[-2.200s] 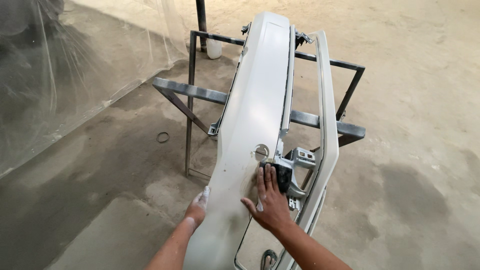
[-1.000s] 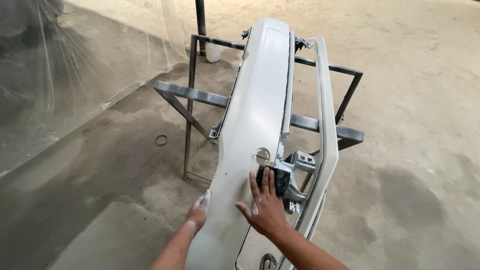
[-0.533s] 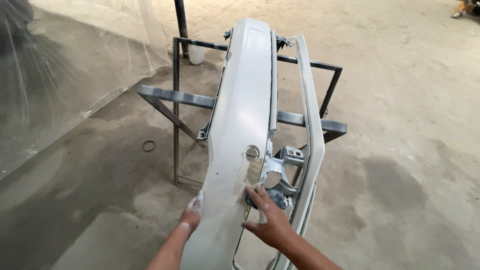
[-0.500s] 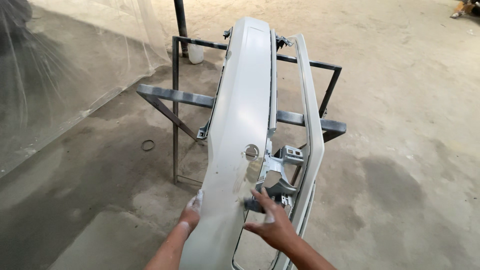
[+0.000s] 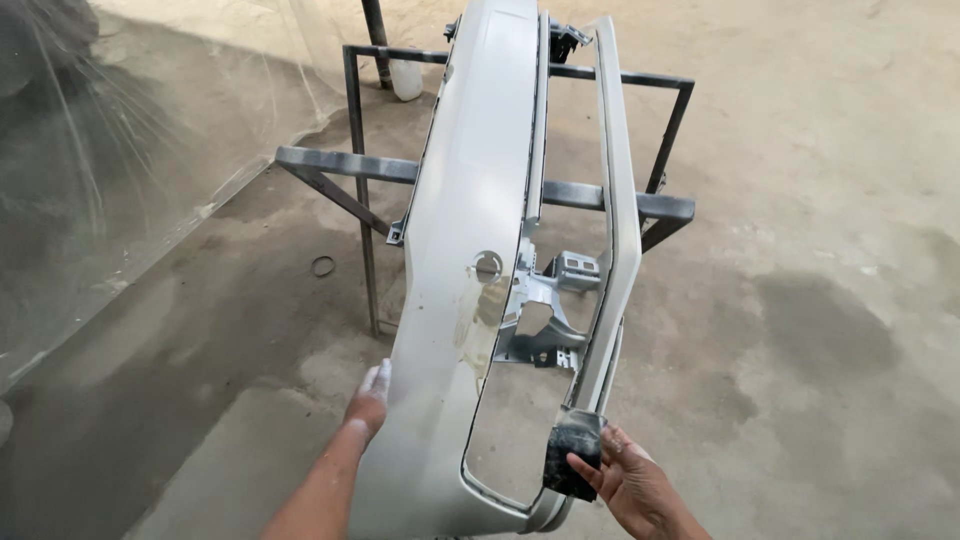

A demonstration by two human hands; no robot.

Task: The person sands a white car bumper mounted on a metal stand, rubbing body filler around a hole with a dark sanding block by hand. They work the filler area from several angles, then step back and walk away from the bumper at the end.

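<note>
A long pale grey car bumper (image 5: 465, 200) lies lengthwise on a dark metal stand (image 5: 345, 165), running away from me. My left hand (image 5: 368, 400) rests flat against the bumper's near left edge, fingers dusted white. My right hand (image 5: 625, 480) is off to the right of the bumper's near end and grips a dark folded sanding sheet (image 5: 572, 455), held just beside the bumper's lower rim. A round hole (image 5: 487, 266) and a grey inner bracket (image 5: 545, 300) show in the bumper's middle.
The stand's crossbars (image 5: 600, 200) stick out on both sides. A clear plastic sheet (image 5: 90, 150) hangs at the left. A white jug (image 5: 406, 75) stands at the far end and a small dark ring (image 5: 322, 266) lies on the dusty concrete floor (image 5: 820, 260).
My right hand has come off the bumper's surface near the bracket and drawn back toward me and to the right, with the dark sheet in it. The left hand stays on the edge.
</note>
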